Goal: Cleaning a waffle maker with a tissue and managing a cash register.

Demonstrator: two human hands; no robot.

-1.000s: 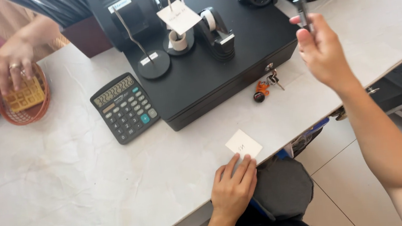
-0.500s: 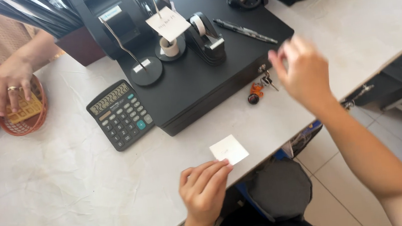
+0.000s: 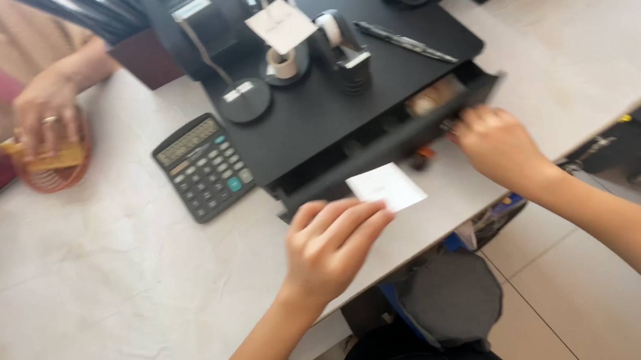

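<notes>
— That white slip [image 3: 386, 186], where's it lying?

— Flat on the pale counter [image 3: 110, 289], just in front of the black cash drawer [image 3: 380, 146], which stands pulled out. It's small, squarish, blank as far as I can see. The left hand [image 3: 331, 242] rests its loosely extended fingertips on the slip's near edge.

— And the right hand [image 3: 495, 142]?

— At the drawer's front by the keys; fingers curled, but blur hides whether they pinch anything. Across the counter, another person's hands [image 3: 44, 114] hold a card over a red basket [image 3: 54, 172], beside a calculator [image 3: 204, 167].

Calculator [image 3: 204, 166] left of cash drawer [image 3: 380, 146]; paper slip [image 3: 386, 187] before drawer, tape dispenser [image 3: 345, 50] on top.
</notes>
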